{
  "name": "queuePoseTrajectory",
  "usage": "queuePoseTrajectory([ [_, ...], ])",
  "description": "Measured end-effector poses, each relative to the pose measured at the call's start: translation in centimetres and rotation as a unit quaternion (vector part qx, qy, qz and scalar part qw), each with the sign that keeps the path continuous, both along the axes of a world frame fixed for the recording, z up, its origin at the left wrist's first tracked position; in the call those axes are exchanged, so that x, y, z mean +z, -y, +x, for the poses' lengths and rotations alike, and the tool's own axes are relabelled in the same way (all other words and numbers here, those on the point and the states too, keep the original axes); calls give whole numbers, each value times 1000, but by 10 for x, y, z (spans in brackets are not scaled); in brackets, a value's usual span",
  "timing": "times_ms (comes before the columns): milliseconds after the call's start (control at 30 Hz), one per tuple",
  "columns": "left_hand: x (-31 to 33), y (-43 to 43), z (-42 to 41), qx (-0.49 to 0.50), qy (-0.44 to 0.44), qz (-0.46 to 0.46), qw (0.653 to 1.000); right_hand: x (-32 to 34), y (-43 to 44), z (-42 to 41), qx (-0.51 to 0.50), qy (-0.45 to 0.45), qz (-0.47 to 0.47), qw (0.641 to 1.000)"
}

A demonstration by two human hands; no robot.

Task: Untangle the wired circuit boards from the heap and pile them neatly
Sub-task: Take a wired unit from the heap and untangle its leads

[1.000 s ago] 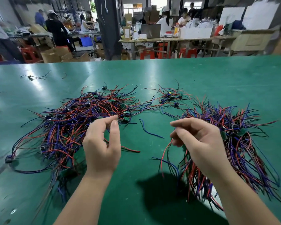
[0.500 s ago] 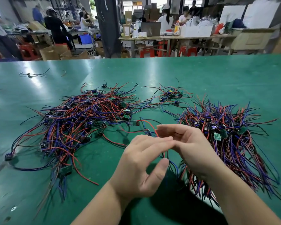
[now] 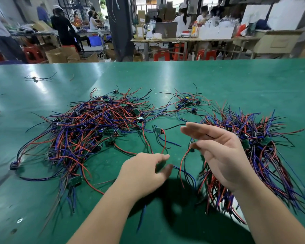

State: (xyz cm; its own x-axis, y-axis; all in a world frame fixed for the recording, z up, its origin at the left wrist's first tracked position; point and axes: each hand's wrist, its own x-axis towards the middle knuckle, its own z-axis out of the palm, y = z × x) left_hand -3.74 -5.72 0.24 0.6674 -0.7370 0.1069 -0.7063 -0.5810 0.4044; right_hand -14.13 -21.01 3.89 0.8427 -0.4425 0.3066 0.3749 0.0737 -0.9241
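Board [image 3: 192,149] hangs in grip of right hand [image 3: 222,155], beside left hand [image 3: 144,171].

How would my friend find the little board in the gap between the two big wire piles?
On the green table, look between the left heap and the right pile. One small green board lies there on bare tabletop. Unlike its tangled neighbours, it sits alone, its red wire curving toward the left hand.
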Motion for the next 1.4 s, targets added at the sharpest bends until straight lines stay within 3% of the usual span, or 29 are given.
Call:
queuePoseTrajectory([
  [100, -5, -1, 4, 49, 78, 76, 993, 2, 1, 0, 20, 24, 31, 999],
  [333, -4, -10, 16, 228, 135, 178, 948, 6, 7, -3, 31, 56, 107, 992],
  [433, -4, -15, 21, 275, 154, 159, 935, 9, 12, -4, 41, 69, 162, 984],
  [500, 1, -17, 24, 289, 161, 73, 941, 12, 17, -6, 45, 87, 196, 976],
  [600, 9, -17, 27, 238, 175, -117, 948, 18, 20, -9, 68, 101, 221, 968],
  [633, 10, -14, 25, 192, 144, -162, 957, 18, 18, -9, 80, 104, 222, 966],
  [733, 8, -2, 12, 71, -24, -192, 979, 16, 16, -11, 128, 115, 226, 959],
  [867, 3, 0, 5, -12, -109, -194, 975, 18, 16, -11, 273, 167, 316, 893],
  [933, 3, 1, 5, -64, -130, -220, 965, 18, 21, -13, 294, 169, 342, 876],
  [1100, 1, 3, 0, -84, -108, -284, 949, 17, 29, -19, 215, 138, 221, 941],
  [1200, 5, 3, -3, -92, -98, -279, 951, 12, 24, -10, 56, 38, 125, 990],
  [1333, 9, 4, -10, -129, -135, -294, 937, -4, 12, 5, -59, -90, 28, 994],
  [1400, 10, 6, -12, -144, -128, -291, 937, -11, 14, 6, -88, -152, -84, 981],
])
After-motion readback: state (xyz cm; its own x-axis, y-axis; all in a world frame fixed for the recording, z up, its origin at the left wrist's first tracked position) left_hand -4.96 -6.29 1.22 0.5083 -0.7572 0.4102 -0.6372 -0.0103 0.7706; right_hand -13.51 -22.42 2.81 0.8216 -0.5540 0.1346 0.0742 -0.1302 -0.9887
